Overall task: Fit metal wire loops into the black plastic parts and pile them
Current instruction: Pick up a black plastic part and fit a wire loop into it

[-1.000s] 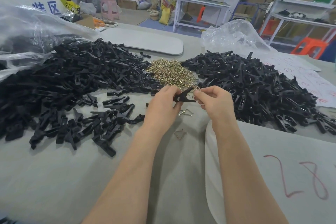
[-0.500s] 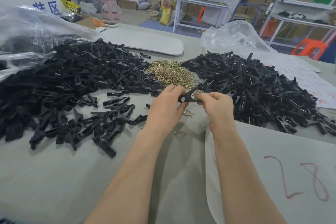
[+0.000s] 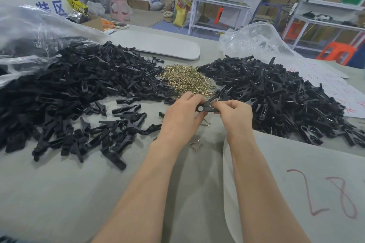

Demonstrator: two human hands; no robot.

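Grey table (image 3: 59,193) fills the view. Biggest thing on it is the left pile (image 3: 69,89) of black plastic pcs, spilling toward the near side, w/ a clear bag (image 3: 23,31) at its far-left edge. Right pile (image 3: 276,92) of the same black pcs is a bit smaller; many there show a glint of wire. Near right, a pale sheet (image 3: 296,163) w/ red "28" lies on the table under the right forearm. Btwn the two piles, far side, sits a heap of brass-coloured wire loops (image 3: 185,81). Just near of that heap the hands meet above the table. Left hand (image 3: 181,120) has its fingers curled round one black part (image 3: 205,105). Right hand (image 3: 235,116) pinches the part's right end w/ thumb & forefinger. A bit of wire shows at the fingertips; can't tell how far it's seated. A loose loop (image 3: 195,145) lies on the table btwn the wrists, and a second loop (image 3: 206,123) lies just under the hands.
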